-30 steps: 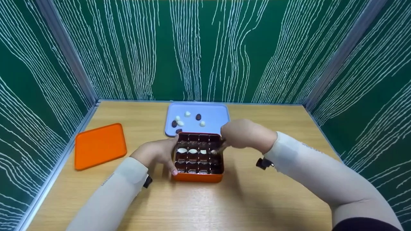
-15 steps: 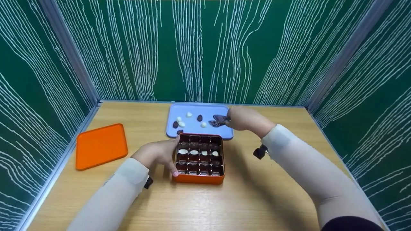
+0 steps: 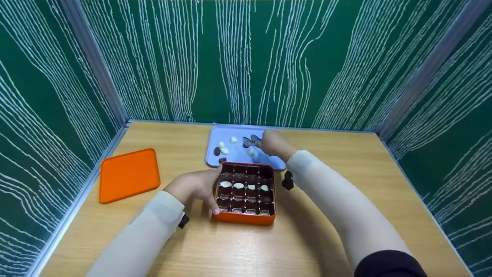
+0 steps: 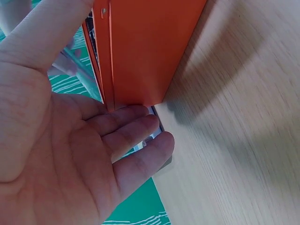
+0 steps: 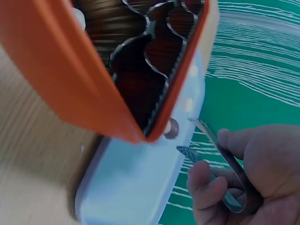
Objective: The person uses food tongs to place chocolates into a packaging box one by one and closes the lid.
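Observation:
My left hand (image 3: pixel 198 186) holds the left side of an orange box (image 3: pixel 246 219), thumb at its near corner and fingers around the far one. Inside the box is a brown divided insert (image 3: pixel 251 194); a row of white chocolates (image 3: pixel 238 185) fills several compartments. My right hand (image 3: pixel 275 144) grips small metal tongs (image 3: pixel 252 139) over the blue tray (image 3: pixel 234 158) behind the box. The tongs' tips are spread beside a dark chocolate (image 3: pixel 246 145); whether they touch it cannot be told. In the right wrist view the tongs (image 5: pixel 234 164) hold nothing visible between the tips.
More white chocolates (image 3: pixel 224 151) and dark chocolates (image 3: pixel 217 151) lie on the tray's left part. A white one (image 3: pixel 251 152) lies close to the tongs. An orange lid (image 3: pixel 128 175) lies on the wooden table at the left. Green patterned panels enclose the back and sides.
My right hand has gone from the box back to the tray with the tongs, then left to a dark chocolate. A fourth white chocolate now shows in the row. My left hand stays on the box.

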The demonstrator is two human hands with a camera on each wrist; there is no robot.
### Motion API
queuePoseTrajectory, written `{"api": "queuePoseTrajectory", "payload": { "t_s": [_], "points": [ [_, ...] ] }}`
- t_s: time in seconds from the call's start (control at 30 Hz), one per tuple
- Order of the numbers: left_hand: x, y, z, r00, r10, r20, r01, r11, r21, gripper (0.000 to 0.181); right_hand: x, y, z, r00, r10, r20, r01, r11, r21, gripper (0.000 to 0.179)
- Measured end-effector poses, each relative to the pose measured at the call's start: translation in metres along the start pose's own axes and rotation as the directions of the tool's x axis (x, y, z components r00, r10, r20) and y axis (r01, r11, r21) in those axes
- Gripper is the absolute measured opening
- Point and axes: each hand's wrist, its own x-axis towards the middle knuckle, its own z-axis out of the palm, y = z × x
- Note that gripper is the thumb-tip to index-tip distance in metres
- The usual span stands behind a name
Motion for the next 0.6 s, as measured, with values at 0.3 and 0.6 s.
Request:
{"api": "queuePoseTrajectory", "payload": {
  "t_s": [0.3, 0.6],
  "points": [
    [0.002, 0.000, 0.000, 0.999, 0.032, 0.000, -0.032, 0.999, -0.003, 0.170, 0.006, -0.009, 0.007, 0.997, 0.073, 0.010, -0.074, 0.997, 0.034, 0.029],
    [0.000, -0.002, -0.003, 1.000, 0.020, 0.001, -0.020, 1.000, 0.004, 0.169, -0.014, 0.026, -0.019, 0.999, -0.033, 0.033, 0.036, 0.993, -0.110, 0.020]
  ]
}}
